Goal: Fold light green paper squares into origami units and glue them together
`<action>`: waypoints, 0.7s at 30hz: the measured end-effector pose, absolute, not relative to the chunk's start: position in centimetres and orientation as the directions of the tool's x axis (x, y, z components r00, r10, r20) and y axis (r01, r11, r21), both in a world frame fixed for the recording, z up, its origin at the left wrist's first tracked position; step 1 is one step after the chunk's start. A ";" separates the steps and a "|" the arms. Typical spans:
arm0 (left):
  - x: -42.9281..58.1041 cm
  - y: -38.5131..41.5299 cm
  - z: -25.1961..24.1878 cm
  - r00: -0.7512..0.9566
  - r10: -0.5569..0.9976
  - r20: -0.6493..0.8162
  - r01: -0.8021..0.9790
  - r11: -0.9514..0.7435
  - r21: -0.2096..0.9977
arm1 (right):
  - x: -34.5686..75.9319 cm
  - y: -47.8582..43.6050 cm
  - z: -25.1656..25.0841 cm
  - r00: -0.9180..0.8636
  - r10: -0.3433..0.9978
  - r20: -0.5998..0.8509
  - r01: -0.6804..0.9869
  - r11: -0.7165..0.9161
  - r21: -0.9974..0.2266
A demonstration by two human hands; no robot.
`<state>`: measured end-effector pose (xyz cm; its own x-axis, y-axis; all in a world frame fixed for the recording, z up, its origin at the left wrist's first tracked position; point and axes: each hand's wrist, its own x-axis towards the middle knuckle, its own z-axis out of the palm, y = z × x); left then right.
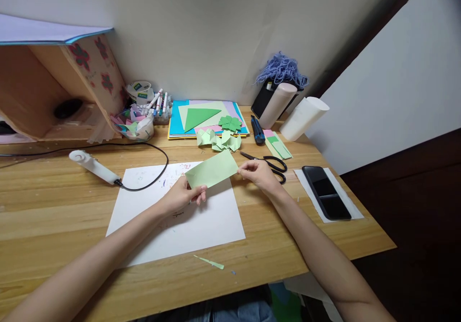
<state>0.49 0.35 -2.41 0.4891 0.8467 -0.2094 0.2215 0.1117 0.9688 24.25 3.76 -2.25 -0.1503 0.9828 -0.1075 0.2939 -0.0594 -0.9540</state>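
A light green rectangle of paper (212, 171) is held up over a white sheet (212, 221) on the table. My left hand (190, 191) grips its lower left part, thumb on top and fingers beneath. At the right end, my right hand (257, 173) pinches a corner between thumb and fingertips. Black-handled scissors (275, 159) lie just beyond my right hand, partly hidden by it. Behind the paper sit folded light green paper pieces (226, 142) and a darker green paper flower (230, 123).
A glue gun (94, 167) with a black cord lies left. At the back are stacked coloured papers (176, 120), a tub of scraps (139, 127), a utility knife (257, 131) and paper rolls (304, 118). A phone (326, 192) rests right; a green sliver (209, 262) lies near the front edge.
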 end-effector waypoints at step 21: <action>0.7 0.1 -2.5 0.463 0.864 -0.196 0.230 0.097 0.968 | 20.7 2.1 -3.3 -0.212 0.956 -0.203 0.102 -0.185 -0.977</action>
